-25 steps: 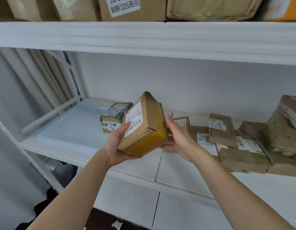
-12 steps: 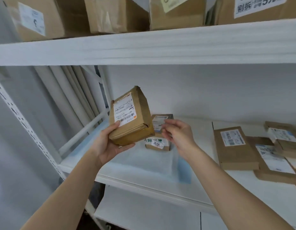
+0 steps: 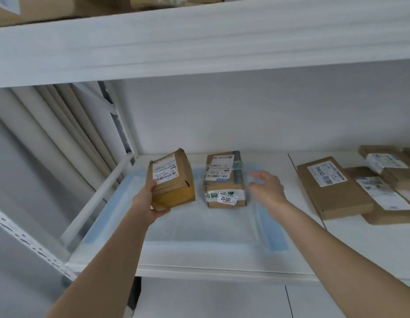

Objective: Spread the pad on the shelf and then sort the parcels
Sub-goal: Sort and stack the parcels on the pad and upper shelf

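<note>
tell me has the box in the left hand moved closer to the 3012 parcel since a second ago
Yes. The box held by the left hand has come down beside the 3012 parcel, just left of it, low over the pad.

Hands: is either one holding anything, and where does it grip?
The left hand holds a brown box by its near lower corner. The right hand is open and holds nothing.

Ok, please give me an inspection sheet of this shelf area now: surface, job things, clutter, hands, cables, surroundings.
Surface: white shelf, blue-edged pad spread flat at its left end.
Job's things: taped parcel stands on the pad; brown box held beside it.
Clutter: flat parcels piled right, off the pad.
Hands: left hand grips the brown box; right hand open, empty.
Cables: nothing seen.
Surroundings: upper shelf with cartons.
</note>
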The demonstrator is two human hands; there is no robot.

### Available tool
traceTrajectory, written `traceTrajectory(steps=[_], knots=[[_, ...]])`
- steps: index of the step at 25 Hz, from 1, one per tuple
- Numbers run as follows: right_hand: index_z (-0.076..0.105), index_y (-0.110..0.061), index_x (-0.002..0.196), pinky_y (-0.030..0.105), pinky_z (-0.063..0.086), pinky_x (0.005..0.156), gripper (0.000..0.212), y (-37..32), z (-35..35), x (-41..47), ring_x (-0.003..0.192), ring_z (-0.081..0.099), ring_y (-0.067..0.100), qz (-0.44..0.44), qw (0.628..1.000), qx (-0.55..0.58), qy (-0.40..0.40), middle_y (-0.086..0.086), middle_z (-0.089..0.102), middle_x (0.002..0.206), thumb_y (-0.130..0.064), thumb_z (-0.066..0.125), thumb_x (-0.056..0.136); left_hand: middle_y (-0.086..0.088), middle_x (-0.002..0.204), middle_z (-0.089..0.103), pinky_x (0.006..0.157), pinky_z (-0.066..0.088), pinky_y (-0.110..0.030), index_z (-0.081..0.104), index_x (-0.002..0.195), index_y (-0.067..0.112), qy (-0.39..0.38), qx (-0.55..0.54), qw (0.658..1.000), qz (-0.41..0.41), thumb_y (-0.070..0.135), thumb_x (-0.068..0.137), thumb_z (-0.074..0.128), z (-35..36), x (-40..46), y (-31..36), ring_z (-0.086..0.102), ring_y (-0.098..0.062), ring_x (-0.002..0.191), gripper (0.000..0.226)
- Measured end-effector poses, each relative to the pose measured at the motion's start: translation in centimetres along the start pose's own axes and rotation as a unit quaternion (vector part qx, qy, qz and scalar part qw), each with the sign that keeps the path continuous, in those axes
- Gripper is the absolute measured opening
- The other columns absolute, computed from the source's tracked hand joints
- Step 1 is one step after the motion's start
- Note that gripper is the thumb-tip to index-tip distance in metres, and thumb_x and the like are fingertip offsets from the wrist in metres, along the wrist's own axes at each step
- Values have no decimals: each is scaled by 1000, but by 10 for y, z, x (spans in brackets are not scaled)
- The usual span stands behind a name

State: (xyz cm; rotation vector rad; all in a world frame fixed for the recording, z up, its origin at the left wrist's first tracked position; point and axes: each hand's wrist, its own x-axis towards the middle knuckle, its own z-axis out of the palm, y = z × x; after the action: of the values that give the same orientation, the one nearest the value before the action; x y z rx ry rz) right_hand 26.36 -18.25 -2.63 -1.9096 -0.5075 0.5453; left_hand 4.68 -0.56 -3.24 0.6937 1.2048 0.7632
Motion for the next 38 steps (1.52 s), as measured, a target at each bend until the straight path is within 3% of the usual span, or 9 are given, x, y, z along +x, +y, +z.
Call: traceTrajectory(steps=[3, 6, 10, 13, 23, 26, 30, 33, 38], knots=[[56, -19, 131, 28, 39, 99, 49, 0, -2, 1, 131, 43, 23, -1, 999, 13, -31, 5, 48, 142, -14, 66, 83, -13, 132, 50, 91, 49, -61, 44, 135, 14, 10, 26, 1000, 0, 34, 93, 61, 11, 16, -8, 53, -36, 110, 50], [46, -17, 141, 19, 34, 87, 56, -3, 1, -2, 128, 45, 16, -1, 997, 18, -76, 2, 43, 147, -14, 65, 89, -13, 121, 54, 91, 49, -59, 46, 134, 10, 4, 56, 998, 14, 35, 97, 54, 19, 28, -11, 55, -34, 99, 45], [37, -22, 148, 14, 38, 76, 59, 0, 7, 2, 118, 46, 10, -2, 995, 3, -102, -1, 39, 151, -9, 57, 93, -14, 130, 53, 95, 47, -57, 45, 136, 10, -3, 90, 996, 21, 33, 99, 51, 25, 42, -12, 55, -36, 115, 43], [34, -21, 150, 18, 37, 82, 63, 5, 10, 7, 110, 45, 8, 7, 993, -12, -119, 1, 44, 148, -6, 56, 92, -13, 136, 53, 97, 46, -56, 46, 136, 12, -9, 102, 994, 25, 33, 99, 50, 28, 51, -13, 52, -36, 121, 42], [33, -15, 149, 17, 35, 88, 60, 10, 10, 13, 123, 46, 12, 8, 988, -37, -148, 0, 40, 150, -5, 54, 94, -9, 135, 54, 92, 49, -57, 48, 138, 13, -34, 169, 982, 74, 32, 101, 47, 35, 68, -12, 51, -34, 121, 41], [42, -17, 144, 22, 37, 91, 52, 7, 4, 13, 136, 39, 18, 10, 990, -32, -134, 7, 40, 149, -7, 55, 95, -14, 143, 41, 88, 48, -45, 38, 145, 12, 45, 278, 954, 101, 31, 101, 44, 40, 63, -12, 48, -34, 116, 48], [45, -18, 141, 28, 45, 91, 51, 9, -18, 18, 126, 48, 22, 24, 995, -29, -94, 11, 40, 147, -12, 59, 92, -22, 140, 27, 93, 39, -42, 48, 126, 1, 196, 420, 877, 127, 13, 91, 53, 62, 42, -4, 34, -39, 121, 37], [49, -17, 138, 25, 45, 79, 47, 13, -45, 22, 101, 52, 18, 36, 997, -14, -73, 11, 43, 142, -11, 57, 92, -19, 139, 27, 100, 35, -43, 52, 124, 9, 207, 397, 878, 172, 4, 86, 53, 92, 20, 0, 28, -37, 126, 38], [54, -17, 131, 31, 45, 96, 40, 23, -92, 34, 103, 49, 17, 37, 998, -3, -49, 9, 47, 132, -11, 58, 92, -15, 139, 30, 103, 31, -42, 53, 123, 13, 173, 375, 871, 266, 4, 84, 54, 152, -27, -11, 31, -35, 126, 40]])
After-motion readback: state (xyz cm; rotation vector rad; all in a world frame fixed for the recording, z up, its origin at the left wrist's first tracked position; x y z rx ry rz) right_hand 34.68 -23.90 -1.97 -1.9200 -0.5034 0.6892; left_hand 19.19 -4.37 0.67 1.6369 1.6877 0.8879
